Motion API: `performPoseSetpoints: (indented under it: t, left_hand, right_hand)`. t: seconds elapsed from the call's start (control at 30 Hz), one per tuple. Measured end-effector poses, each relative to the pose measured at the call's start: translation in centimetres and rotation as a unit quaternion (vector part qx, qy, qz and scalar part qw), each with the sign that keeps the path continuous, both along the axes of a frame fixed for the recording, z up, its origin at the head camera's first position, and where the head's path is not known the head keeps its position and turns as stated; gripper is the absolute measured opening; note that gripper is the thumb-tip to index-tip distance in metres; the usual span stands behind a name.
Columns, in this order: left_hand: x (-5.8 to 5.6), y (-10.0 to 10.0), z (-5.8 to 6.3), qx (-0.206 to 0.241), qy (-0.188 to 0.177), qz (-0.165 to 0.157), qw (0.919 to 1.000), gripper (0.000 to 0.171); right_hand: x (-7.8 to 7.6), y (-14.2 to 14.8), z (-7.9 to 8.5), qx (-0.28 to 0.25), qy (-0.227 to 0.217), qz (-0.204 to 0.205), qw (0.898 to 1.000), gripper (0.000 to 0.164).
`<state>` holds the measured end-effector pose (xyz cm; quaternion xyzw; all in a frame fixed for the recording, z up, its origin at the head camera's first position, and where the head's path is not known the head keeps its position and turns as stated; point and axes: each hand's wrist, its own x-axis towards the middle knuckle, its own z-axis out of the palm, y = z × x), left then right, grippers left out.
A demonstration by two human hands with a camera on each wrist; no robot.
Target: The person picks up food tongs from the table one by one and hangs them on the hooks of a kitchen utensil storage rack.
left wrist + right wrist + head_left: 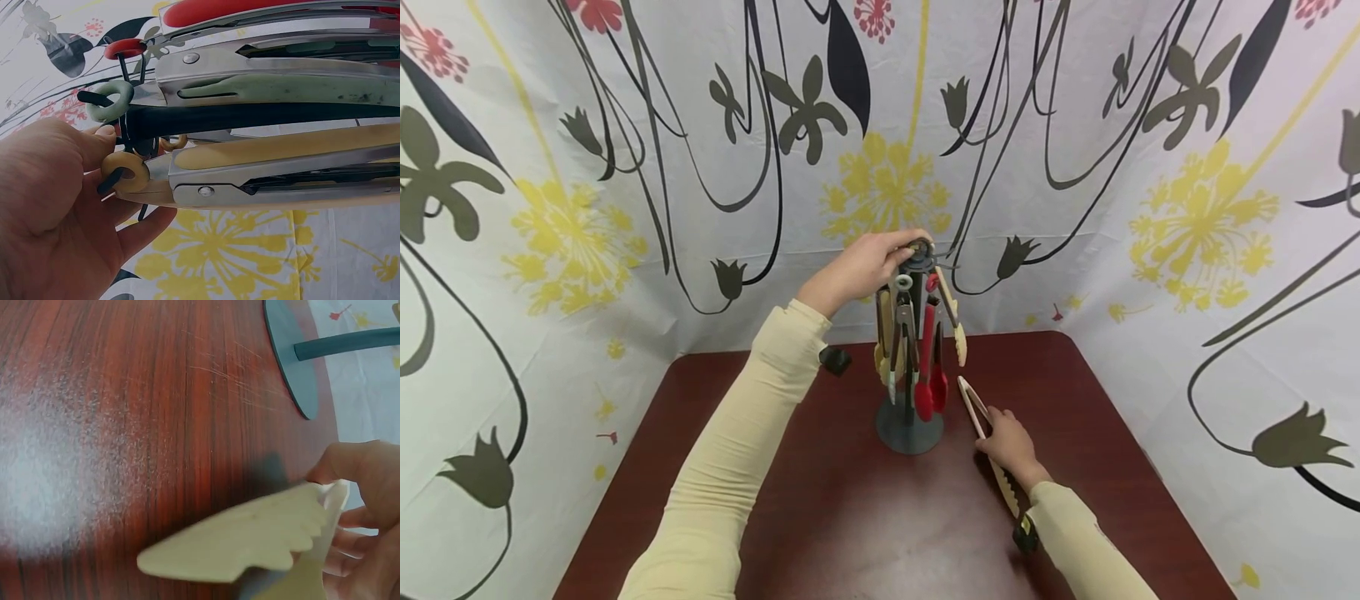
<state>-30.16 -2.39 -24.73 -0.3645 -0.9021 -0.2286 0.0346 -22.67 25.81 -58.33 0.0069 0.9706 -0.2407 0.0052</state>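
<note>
My left hand (863, 265) grips the top hub of a dark grey hook stand (910, 435), the thumb resting by the hooks in the left wrist view. Red tongs (927, 358), pale green tongs (275, 89) and yellow tongs (250, 156) hang by their rings from its hooks. Another cream-tipped pair of tongs (960, 343) hangs on the right side. To the right of the stand, my right hand (1011, 446) grips cream tongs (231, 544) with scalloped tips. Their tips point toward me, low over the table.
The dark red wooden table (842, 517) lies beneath the stand, its round base near the middle. White cloth walls (685, 225) with printed flowers rise behind and on both sides. A dark wrist camera (1025, 533) sits at the right cuff.
</note>
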Motion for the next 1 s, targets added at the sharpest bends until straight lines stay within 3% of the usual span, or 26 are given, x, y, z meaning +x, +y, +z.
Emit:
performPoseSetpoints:
  t: [0.2,0.37,0.53,0.73,0.87,1.0]
  left_hand:
    - [0.0,0.0,0.0,0.001,-0.005,0.004,1.0,0.037]
    - [-0.1,0.0,-0.1,0.006,-0.004,0.003,1.0,0.036]
    - [-0.1,-0.1,-0.2,0.009,-0.005,0.004,0.9999,0.037]
    - [-0.1,-0.2,-0.2,0.011,-0.004,0.003,0.9999,0.038]
    - [0.0,-0.1,-0.2,0.011,0.001,-0.002,0.9999,0.036]
    - [0.1,-0.1,-0.2,0.013,-0.005,-0.001,0.9999,0.036]
  right_hand:
    - [0.2,0.9,1.8,-0.027,0.037,-0.034,0.998,0.08]
    - [0.2,0.9,4.9,-0.059,0.119,-0.066,0.989,0.083]
    - [0.5,-0.2,9.4,-0.08,0.234,-0.083,0.966,0.083]
    - [1.4,-2.6,14.3,-0.093,0.339,-0.06,0.934,0.083]
    - [2.2,-4.1,16.4,-0.091,0.388,-0.037,0.916,0.079]
    - [2.8,-5.1,17.2,-0.081,0.42,-0.017,0.904,0.077]
